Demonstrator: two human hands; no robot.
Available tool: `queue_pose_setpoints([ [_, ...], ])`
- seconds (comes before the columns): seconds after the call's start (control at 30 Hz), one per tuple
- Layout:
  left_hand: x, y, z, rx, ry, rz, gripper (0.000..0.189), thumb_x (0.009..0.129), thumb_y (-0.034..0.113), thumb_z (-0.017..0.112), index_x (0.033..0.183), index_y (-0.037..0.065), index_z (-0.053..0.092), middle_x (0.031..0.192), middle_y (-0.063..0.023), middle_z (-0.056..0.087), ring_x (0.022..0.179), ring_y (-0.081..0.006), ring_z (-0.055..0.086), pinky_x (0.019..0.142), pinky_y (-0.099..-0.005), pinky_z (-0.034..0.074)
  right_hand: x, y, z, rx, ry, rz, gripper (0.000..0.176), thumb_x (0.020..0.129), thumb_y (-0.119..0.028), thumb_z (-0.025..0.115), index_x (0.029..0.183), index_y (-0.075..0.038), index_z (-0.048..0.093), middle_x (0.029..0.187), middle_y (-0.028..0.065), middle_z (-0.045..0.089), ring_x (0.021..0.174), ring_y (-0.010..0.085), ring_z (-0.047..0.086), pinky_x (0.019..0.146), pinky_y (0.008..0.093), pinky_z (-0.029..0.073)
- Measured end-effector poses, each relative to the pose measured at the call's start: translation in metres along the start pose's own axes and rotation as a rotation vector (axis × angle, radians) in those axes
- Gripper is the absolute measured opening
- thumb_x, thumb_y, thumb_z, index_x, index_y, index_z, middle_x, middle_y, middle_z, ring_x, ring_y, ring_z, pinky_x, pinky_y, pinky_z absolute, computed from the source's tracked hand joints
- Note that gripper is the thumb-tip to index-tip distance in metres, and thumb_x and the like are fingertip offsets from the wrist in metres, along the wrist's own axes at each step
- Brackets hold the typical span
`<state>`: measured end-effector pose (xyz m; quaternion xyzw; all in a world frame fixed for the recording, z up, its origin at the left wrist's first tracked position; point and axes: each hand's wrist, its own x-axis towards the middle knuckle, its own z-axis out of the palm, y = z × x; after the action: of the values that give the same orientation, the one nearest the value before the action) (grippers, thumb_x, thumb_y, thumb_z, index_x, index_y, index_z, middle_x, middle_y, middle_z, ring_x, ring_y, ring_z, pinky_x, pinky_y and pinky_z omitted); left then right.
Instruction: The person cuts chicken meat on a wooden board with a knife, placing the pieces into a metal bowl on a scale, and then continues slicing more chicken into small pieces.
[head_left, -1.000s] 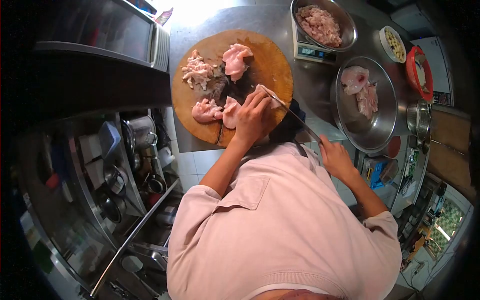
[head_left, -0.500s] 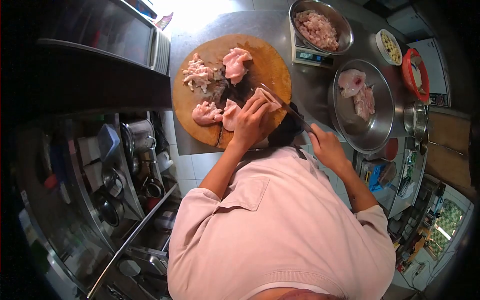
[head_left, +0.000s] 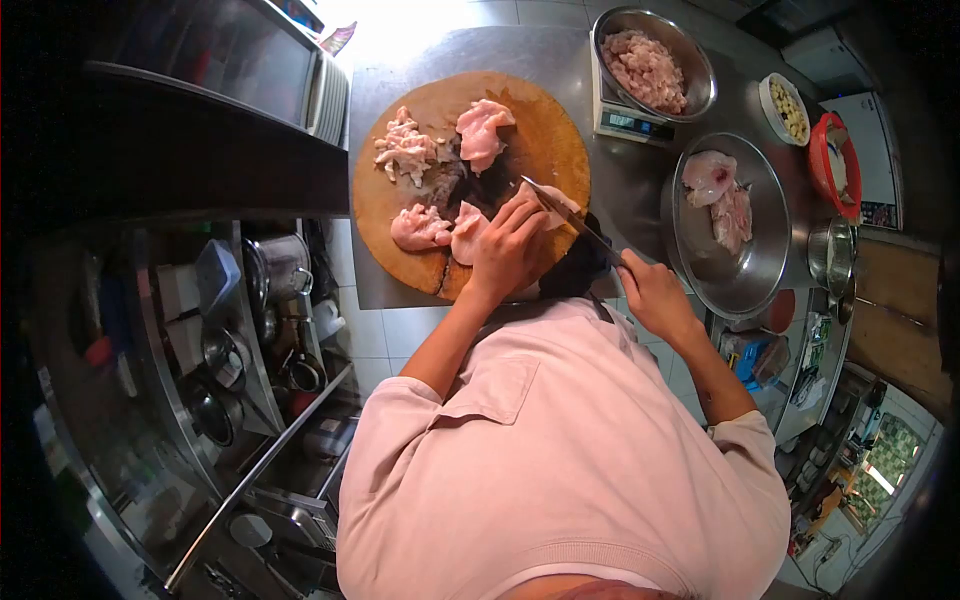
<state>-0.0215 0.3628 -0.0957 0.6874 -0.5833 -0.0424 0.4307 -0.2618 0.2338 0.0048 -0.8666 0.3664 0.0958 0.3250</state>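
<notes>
My right hand point(head_left: 655, 298) is closed around the handle of a long knife point(head_left: 588, 233). Its blade crosses a piece of raw chicken point(head_left: 565, 205) at the right side of the round wooden chopping board point(head_left: 545, 120). My left hand point(head_left: 508, 248) presses that piece down with bent fingers, close beside the blade, and hides part of it. Touching or just beside this hand is another chicken piece point(head_left: 466, 228); a further lump point(head_left: 420, 228) lies left of it. Farther back on the board are a larger chicken piece point(head_left: 484, 133) and a heap of pale trimmings point(head_left: 405, 147).
Minced meat fills a steel bowl point(head_left: 702, 85) on a digital scale point(head_left: 628, 122). A large steel basin point(head_left: 740, 285) holds bigger chicken pieces. Beyond stand a white bowl of diced food point(head_left: 785, 108) and a red basin point(head_left: 835, 165). Shelves with pots point(head_left: 275, 265) are at left.
The knife blade has shifted across the chicken piece, and more of the piece now shows on its right. My left hand stays on the chicken. The whole view has moved slightly.
</notes>
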Motion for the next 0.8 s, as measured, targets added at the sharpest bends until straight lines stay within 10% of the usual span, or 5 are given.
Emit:
queue_pose_setpoints([
  [0.8, -0.004, 0.004, 0.001, 0.006, 0.093, -0.054, 0.020, 0.089, 0.003, 0.077, 0.108, 0.002, 0.076, 0.118, -0.0120, 0.075, 0.118, -0.0361, 0.068, 0.103, -0.0451, 0.056, -0.004, -0.019, 0.011, -0.041, 0.009, 0.010, 0.018, 0.111, -0.023, 0.053, 0.114, -0.005, 0.054, 0.087, 0.0342, 0.071, 0.087, 0.0598, 0.068, 0.076, 0.0703, 0.052],
])
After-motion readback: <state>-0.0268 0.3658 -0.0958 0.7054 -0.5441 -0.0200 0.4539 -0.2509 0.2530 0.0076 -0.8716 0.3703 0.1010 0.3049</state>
